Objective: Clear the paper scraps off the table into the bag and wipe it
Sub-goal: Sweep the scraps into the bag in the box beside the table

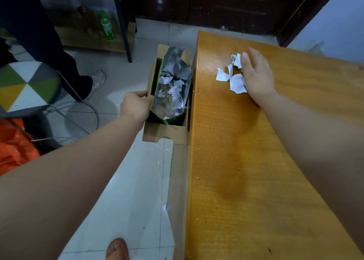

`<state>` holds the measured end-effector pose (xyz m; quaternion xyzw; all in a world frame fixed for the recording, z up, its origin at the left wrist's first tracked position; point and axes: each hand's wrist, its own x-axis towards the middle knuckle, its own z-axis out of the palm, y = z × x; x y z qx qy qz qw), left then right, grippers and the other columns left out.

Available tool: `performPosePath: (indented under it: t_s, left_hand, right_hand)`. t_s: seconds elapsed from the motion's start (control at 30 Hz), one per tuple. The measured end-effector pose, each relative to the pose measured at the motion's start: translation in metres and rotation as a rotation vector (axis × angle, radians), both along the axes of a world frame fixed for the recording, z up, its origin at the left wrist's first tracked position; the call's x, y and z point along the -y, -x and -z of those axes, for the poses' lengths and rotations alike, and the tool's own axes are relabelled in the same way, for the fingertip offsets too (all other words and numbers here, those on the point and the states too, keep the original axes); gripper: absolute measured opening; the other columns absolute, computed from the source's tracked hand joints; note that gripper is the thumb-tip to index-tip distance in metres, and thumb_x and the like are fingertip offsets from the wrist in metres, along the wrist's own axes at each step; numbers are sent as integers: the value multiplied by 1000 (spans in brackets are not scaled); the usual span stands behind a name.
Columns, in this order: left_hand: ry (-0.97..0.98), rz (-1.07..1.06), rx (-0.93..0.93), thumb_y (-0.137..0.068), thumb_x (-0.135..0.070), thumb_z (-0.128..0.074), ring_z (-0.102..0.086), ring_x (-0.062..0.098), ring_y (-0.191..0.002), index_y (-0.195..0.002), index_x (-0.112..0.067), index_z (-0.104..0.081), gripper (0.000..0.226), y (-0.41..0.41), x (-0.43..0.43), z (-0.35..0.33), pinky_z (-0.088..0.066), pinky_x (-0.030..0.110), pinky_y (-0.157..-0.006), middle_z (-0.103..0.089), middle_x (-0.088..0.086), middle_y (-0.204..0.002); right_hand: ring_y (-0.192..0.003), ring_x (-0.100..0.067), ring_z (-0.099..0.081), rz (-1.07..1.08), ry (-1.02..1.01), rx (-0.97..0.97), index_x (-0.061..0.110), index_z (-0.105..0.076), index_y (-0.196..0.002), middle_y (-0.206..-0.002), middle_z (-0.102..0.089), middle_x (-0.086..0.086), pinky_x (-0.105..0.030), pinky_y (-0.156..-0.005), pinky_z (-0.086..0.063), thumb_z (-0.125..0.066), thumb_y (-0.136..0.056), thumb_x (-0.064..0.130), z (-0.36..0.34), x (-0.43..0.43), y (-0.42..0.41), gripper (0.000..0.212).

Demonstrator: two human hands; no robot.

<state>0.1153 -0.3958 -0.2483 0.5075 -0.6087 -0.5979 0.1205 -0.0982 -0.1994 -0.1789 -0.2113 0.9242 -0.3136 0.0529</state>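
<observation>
1. Desk (246,161): orange wood, long edge running beside the floor. Mostly bare apart from one cluster of scraps at the far end.
2. Paper scraps (232,76): several torn white pieces, bunched together near the desk's left edge. I read the bunching as deliberate, gathered for one sweep over the side.
3. Right hand (258,76): flat on the desk, touching the right side of the scraps. Fingers (247,59) are extended and released, gripping nothing; the hand serves as a pusher, set on the side away from the bag.
4. Bag (173,90): silvery inside, green outside, standing in a cardboard box (165,135) on the floor, just beside the desk edge and below it. Crumpled paper already lies inside.
5. Left hand (137,106): fingers clenched on the near rim of the bag, by the box wall. I judge it holds the mouth wide to catch what comes off the edge.
6. Floor (137,190): a few small white bits lie near the box, evidently missed.
7. Wiping: no cloth visible; I judge it not yet begun.
</observation>
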Motion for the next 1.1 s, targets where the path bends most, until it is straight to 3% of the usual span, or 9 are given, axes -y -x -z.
performPosePath:
  t_s: [0.1, 0.27, 0.4, 0.6, 0.73, 0.83, 0.93, 1.03, 1.1]
  left_hand:
    - [49, -14, 57, -69, -38, -66, -69, 31, -88, -82, -28, -73, 18, 8, -4, -5, -58, 44, -83, -73, 4, -90]
    - [74, 15, 91, -66, -38, -61, -63, 37, -70, -93, -25, -76, 34, 15, -1, -10, -48, 33, -64, -70, 6, -80]
    - [31, 12, 50, -48, -50, -61, -71, 32, -92, -97, -28, -76, 55, 18, 3, 0, -57, 52, -84, -75, 6, -95]
    - [-11, -17, 24, -49, -49, -67, -72, 31, -85, -90, -29, -77, 46, 18, 3, 7, -59, 48, -82, -75, 4, -89]
    - [-8, -31, 15, -59, -41, -72, -70, 32, -87, -63, -33, -71, 8, 14, 0, 5, -58, 43, -85, -74, 5, -89]
    - [-2, -35, -13, -72, -30, -72, -67, 32, -93, -63, -29, -65, 12, 10, -4, -1, -56, 42, -88, -70, 4, -88]
    - [-25, -50, -22, -71, -28, -71, -67, 35, -96, -54, -25, -66, 18, 6, -7, 1, -55, 45, -90, -67, 5, -80]
    - [-24, -30, -36, -64, -36, -67, -70, 34, -89, -64, -36, -75, 7, 5, -8, 4, -57, 48, -85, -74, 10, -82]
    - [-16, -1, -39, -63, -40, -66, -71, 35, -84, -73, -34, -77, 16, 5, -6, 7, -58, 50, -82, -75, 11, -81]
  right_hand:
    - [-145, -17, -16, -104, -69, -36, 34, -30, -145, -156, -22, 2, -48, -117, -11, -26, -92, 62, 2, 7, -4, 60]
    - [-145, -21, -14, -190, -250, -99, 39, -31, -142, -155, -25, 7, -48, -117, -6, -25, -93, 60, 7, 17, -14, 54]
    - [-145, -23, -14, -237, -272, -115, 37, -31, -142, -154, -28, 6, -42, -117, -6, -27, -94, 60, 9, 21, -24, 54]
    - [-145, -26, -13, -187, -281, -146, 30, -32, -143, -155, -26, 3, -44, -117, -6, -21, -95, 58, 14, 57, -70, 56]
    - [-142, -28, -20, -217, -208, -168, 23, -40, -137, -151, -33, -4, -45, -117, -15, -26, -98, 49, 14, 82, -105, 49]
    - [-131, -19, -38, -292, -41, -155, 21, -51, -128, -138, -49, 0, -43, -111, -30, -36, -96, 35, 13, 90, -120, 37]
    - [-124, -14, -46, -404, 69, -137, 20, -51, -127, -136, -49, 1, -39, -101, -42, -40, -95, 27, 11, 87, -126, 35]
    - [-129, -19, -42, -496, 57, -197, 20, -48, -130, -145, -40, -4, -36, -103, -39, -44, -91, 24, 8, 85, -129, 39]
    - [-126, -22, -45, -559, 2, -282, 18, -50, -129, -144, -40, -9, -40, -101, -41, -47, -90, 26, 8, 85, -134, 41]
